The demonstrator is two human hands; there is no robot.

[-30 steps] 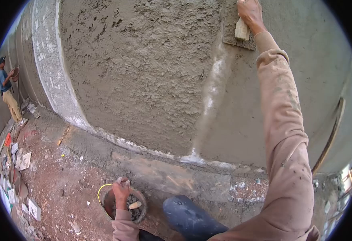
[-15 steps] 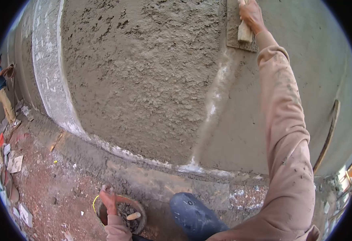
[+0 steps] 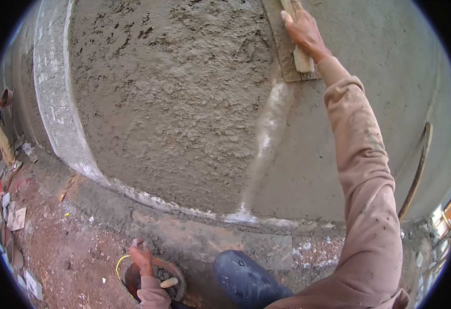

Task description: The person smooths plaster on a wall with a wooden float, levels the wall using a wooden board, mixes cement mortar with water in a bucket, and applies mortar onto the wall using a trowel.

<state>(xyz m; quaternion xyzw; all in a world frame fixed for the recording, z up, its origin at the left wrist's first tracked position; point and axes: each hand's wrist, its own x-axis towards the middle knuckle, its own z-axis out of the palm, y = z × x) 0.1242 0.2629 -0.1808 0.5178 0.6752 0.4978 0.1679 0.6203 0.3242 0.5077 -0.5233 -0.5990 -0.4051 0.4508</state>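
Note:
High on the wall, my right hand (image 3: 305, 35) is wrapped round the wooden grip of a plastering float (image 3: 286, 67). The float's board lies against the wall, over the seam between rough wet mortar (image 3: 174, 113) on the left and smoother plaster (image 3: 318, 154) on the right. A pale strip (image 3: 265, 139) runs down below the board. Low down, my left hand (image 3: 142, 258) is over the far rim of a bucket (image 3: 180, 280), fingers curled; whether it grips the rim is unclear. Inside the bucket is grey mortar, with a tool's light handle (image 3: 168, 282) sticking out.
My knee (image 3: 248, 278) is beside the bucket. A curved wooden stick (image 3: 416, 175) leans on the wall at right. A whitish vertical band (image 3: 55, 98) crosses the wall at left. Farther left a person (image 3: 0, 126) holds a bucket-like container near rubble (image 3: 16, 219).
My right hand and the float have moved down and to the left along the wall. The view has shifted slightly. My left hand stays at the bucket.

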